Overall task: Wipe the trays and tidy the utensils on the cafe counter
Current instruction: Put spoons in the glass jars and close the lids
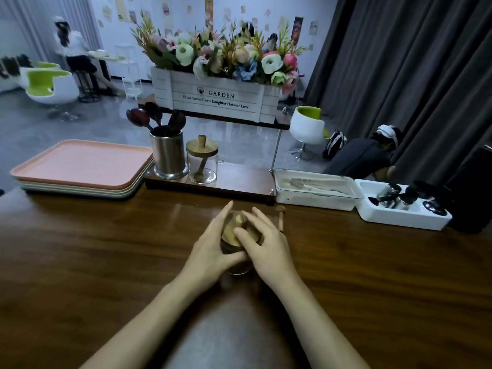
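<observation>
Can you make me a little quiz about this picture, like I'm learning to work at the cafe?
1. True or false: the stack of trays lies left of the metal cup of spoons.
2. What colour is the top tray? A pink, B blue, C black.
3. Fill in: the left hand grips a glass ____; the right hand holds its wooden lid.
Key: 1 true; 2 A; 3 jar.

Counter [106,249]: dark brown wood, shiny.
Left: a pile of trays [80,166], pink one on top.
Back: a low wooden stand [239,182], then a white box [316,191] with a lid, then a white tub [399,217].
Middle: a glass jar [238,267], with a little wooden stick [281,217] near it.
</observation>
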Demonstrator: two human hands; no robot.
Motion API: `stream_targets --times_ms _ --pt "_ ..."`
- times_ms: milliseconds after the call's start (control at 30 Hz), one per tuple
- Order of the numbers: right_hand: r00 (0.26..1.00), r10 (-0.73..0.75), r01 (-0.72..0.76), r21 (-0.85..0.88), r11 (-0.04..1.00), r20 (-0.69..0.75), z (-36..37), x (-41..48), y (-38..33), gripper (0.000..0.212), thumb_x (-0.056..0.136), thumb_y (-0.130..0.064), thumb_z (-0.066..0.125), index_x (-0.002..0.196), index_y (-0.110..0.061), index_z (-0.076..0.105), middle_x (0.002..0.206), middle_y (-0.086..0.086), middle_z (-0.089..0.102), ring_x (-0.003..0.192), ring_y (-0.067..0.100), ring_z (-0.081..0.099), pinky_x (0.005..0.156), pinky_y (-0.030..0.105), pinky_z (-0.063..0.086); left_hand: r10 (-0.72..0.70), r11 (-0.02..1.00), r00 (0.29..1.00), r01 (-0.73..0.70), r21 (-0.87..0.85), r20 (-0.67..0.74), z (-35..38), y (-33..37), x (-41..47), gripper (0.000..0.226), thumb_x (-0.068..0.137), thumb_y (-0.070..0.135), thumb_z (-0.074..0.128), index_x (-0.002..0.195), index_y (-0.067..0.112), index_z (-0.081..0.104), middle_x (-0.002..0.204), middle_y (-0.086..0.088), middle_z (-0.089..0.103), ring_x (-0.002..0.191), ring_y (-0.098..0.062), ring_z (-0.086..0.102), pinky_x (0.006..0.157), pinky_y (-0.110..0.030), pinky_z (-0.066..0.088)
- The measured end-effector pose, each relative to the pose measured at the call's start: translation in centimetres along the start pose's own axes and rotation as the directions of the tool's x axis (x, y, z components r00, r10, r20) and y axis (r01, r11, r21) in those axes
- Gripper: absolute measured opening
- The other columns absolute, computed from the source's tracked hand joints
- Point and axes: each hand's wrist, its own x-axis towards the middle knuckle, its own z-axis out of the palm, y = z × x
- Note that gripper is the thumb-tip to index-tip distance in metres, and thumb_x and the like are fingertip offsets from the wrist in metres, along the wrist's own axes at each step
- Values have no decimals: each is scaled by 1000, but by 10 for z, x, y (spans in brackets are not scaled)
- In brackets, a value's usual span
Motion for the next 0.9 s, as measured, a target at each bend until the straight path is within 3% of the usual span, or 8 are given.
stream_targets --times_ms 267,367,467,567,633,733,800,900 --pt "993 48 -38 91 995 -112 16 13 7 24 87 -25 76 111 -22 76 134 -16 60 123 -4 52 101 7 34 -8 1000 1000 7 -18 -10 4 -4 1 104 66 53 78 154 52 21 152 21 43 136 11 40 109 -11 34" --pt "993 40 -30 88 996 -108 15 13 4 26 87 -24 76 113 -23 76 133 -16 60 121 -7 51 100 4 32 -4 1000 1000 4 -18 -13 4 -4 1 105 66 56 76 155 53 20 154 19 43 138 9 40 112 -15 35" --pt "993 35 -27 71 997 -117 13 13 3 27 89 -26 74 116 -26 75 137 -15 59 123 -7 50 107 18 38 -12 1000 1000 12 -29 -21 5 -5 3 107 66 54 78 154 56 18 152 18 45 137 5 44 114 -28 39" --pt "990 7 -4 22 1000 -144 13 13 0 26 90 -26 73 116 -23 76 141 -8 59 120 -24 34 102 -1 24 -30 999 999 29 -24 -23 5 -3 6 110 65 53 79 152 63 11 148 18 50 134 1 49 112 -31 42" --pt "982 -26 13 -67 998 -189 14 13 -2 25 91 -29 72 115 -22 76 142 -5 58 125 -12 39 93 -8 16 -26 999 1000 26 -27 -14 5 -4 9 112 66 52 80 151 65 7 146 19 53 132 1 52 111 -31 44" --pt "972 -5 -15 -85 996 -234 17 12 -1 26 92 -31 71 116 -23 74 143 -3 59 128 7 50 97 -2 20 -15 999 1000 15 -30 -10 7 -6 13 114 68 51 82 152 63 6 145 16 55 132 -1 52 111 -36 44" --pt "964 -43 21 -88 996 -262 18 12 -4 22 91 -28 71 111 -20 75 140 -1 61 126 12 55 102 0 21 -18 999 1000 17 -31 -15 8 -7 14 116 69 49 85 152 64 4 145 16 55 133 -1 52 111 -34 44" --pt "876 -193 187 -57 981 -442 -3 23 -21 21 91 -25 71 109 -14 73 131 -5 65 114 5 62 100 14 40 -12 999 1000 10 -50 -29 10 -9 14 122 65 51 89 154 60 6 146 23 51 134 7 47 113 -26 40"
